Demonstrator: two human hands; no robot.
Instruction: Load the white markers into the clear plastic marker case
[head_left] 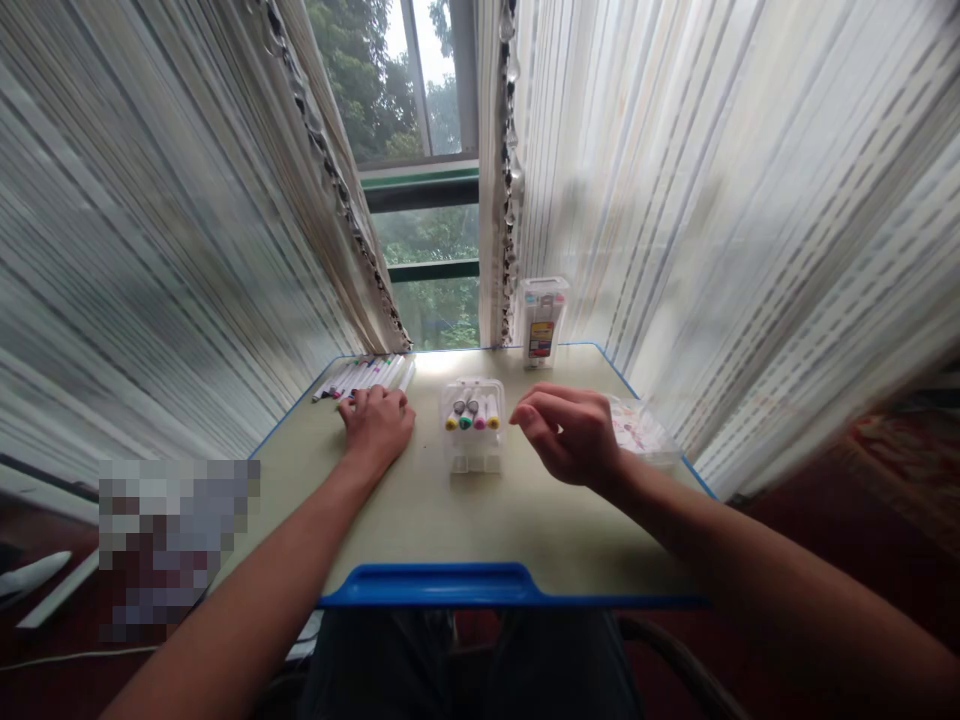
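Note:
My left hand [379, 425] lies palm down at the near edge of a row of white markers [360, 376] with coloured ends. Its fingers are slightly spread and bent onto the markers; what lies under them is hidden. In the middle of the table stands a clear plastic marker case [472, 465], with several markers inside showing yellow, green and pink ends. Just right of this case, apart from it, my right hand [566, 430] hovers with fingers curled and thumb closed toward them. Nothing shows in its grip.
A tall clear case with a label [541, 335] stands at the back right. Behind my right hand a flat clear box [641, 432] lies near the right edge. The pale table [420, 520] has a blue rim and front ledge [439, 583]. Striped curtains [637, 180] hang close around it.

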